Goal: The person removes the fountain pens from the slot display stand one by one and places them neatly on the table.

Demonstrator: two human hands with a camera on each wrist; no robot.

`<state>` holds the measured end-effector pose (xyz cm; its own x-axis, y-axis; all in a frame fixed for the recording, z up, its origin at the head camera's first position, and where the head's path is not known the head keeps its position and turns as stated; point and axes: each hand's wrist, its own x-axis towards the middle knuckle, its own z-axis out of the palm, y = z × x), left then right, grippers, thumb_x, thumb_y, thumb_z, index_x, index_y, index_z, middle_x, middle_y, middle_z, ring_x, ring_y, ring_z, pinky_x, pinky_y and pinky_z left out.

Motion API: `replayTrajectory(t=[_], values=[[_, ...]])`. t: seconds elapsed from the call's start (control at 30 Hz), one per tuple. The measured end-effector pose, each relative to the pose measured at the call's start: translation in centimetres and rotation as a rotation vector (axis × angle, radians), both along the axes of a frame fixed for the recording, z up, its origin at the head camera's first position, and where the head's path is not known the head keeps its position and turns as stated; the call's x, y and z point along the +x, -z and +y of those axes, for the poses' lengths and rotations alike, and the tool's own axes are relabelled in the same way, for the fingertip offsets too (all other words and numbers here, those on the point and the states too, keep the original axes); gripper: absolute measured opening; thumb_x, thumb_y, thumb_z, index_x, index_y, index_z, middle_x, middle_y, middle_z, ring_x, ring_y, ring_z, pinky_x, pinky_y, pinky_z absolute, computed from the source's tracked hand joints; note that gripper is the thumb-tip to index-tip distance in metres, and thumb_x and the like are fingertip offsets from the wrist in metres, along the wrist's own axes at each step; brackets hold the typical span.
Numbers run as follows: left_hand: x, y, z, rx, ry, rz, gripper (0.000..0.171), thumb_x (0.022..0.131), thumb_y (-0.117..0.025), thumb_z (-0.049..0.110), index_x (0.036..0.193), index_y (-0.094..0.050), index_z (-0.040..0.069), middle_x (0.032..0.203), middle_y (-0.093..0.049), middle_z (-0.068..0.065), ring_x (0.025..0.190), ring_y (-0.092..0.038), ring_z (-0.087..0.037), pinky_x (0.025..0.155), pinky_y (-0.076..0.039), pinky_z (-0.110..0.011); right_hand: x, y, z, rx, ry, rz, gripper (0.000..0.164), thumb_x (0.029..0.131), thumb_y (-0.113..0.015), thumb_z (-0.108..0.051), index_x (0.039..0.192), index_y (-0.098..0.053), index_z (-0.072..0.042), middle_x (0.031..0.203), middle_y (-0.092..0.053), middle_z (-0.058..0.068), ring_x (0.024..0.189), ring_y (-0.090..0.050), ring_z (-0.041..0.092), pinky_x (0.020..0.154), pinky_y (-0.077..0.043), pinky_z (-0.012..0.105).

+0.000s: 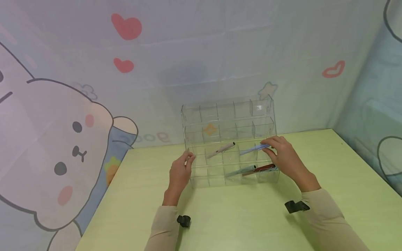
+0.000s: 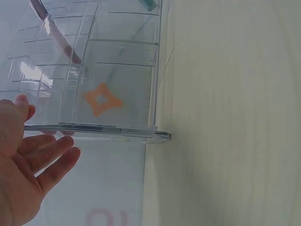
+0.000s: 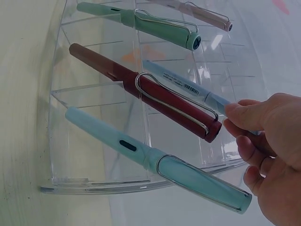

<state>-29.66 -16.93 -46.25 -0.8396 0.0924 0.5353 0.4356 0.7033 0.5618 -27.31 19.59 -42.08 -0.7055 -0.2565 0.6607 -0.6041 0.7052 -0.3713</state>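
A clear acrylic pen rack (image 1: 227,120) with tiers of small compartments stands on the table. My left hand (image 1: 180,170) pinches its left side panel, thumb on one face and fingers on the other. Between thumb and fingers, my right hand (image 1: 285,157) holds the upper end of a light blue pen (image 3: 176,80), which leans in the second tier from the bottom. A pale pink pen (image 1: 221,150) rests further left on that tier. Along the bottom tier lie a green pen (image 3: 162,30), a dark red pen (image 3: 164,99) and a pale turquoise pen (image 3: 141,155).
The light green-yellow table (image 1: 238,216) extends around the rack. Behind it hangs a printed cloth (image 1: 201,42) with hearts and a cartoon animal. Dark wrist cameras sit on both sleeves.
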Motion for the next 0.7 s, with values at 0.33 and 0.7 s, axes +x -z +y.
replayTrajectory(t=[0.33,0.7], values=[[0.0,-0.1,0.0,-0.004,-0.005,0.000,0.020,0.104,-0.055,0.036,0.103,-0.064,0.018,0.102,-0.074,-0.014,0.063,-0.068,-0.019,0.050,-0.042,-0.034,0.3,-0.4,0.1,-0.022,-0.001,0.042,0.023,0.085,-0.075,0.008,0.107,-0.070,0.003,0.105,-0.065,0.016,0.097,-0.057,0.035,0.075,-0.050,0.049],[-0.2,0.1,0.1,-0.009,-0.017,0.020,0.020,0.104,-0.056,0.035,0.104,-0.065,0.017,0.100,-0.074,-0.012,0.060,-0.065,-0.016,0.054,-0.046,-0.038,0.9,-1.5,0.7,-0.061,0.000,0.125,0.025,0.084,-0.076,0.009,0.107,-0.070,0.002,0.104,-0.067,0.013,0.094,-0.063,0.030,0.074,-0.050,0.044]])
